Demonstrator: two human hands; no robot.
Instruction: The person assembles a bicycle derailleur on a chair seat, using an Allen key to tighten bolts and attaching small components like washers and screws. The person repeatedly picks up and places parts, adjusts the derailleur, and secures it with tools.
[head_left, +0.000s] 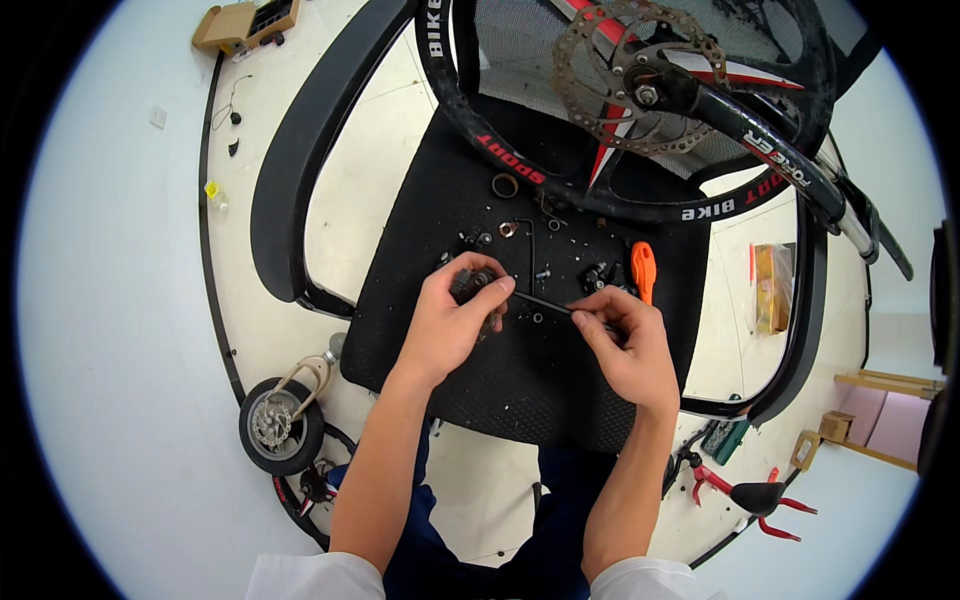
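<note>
Above the black chair seat (480,385), my left hand (440,325) is closed around a small dark metal bike part (468,284), mostly hidden by the fingers. Pinched in my right hand (635,350) is a thin black rod-like tool (545,303), whose tip reaches the part by my left fingertips. My palm hides the tool's rear end. An L-shaped hex key (531,255) lies between the hands, with a small bolt (543,273) beside it. Close to my right hand lie an orange-handled tool (643,270) and a dark small part (598,278).
A bike wheel with a brake disc (640,80) and black fork (770,155) rests across the seat's far side. Nearby lies a dark ring (504,186). Armrests (300,150) flank the seat. A small wheel (280,425) is on the floor at left, a red-framed bike part (715,478) at right.
</note>
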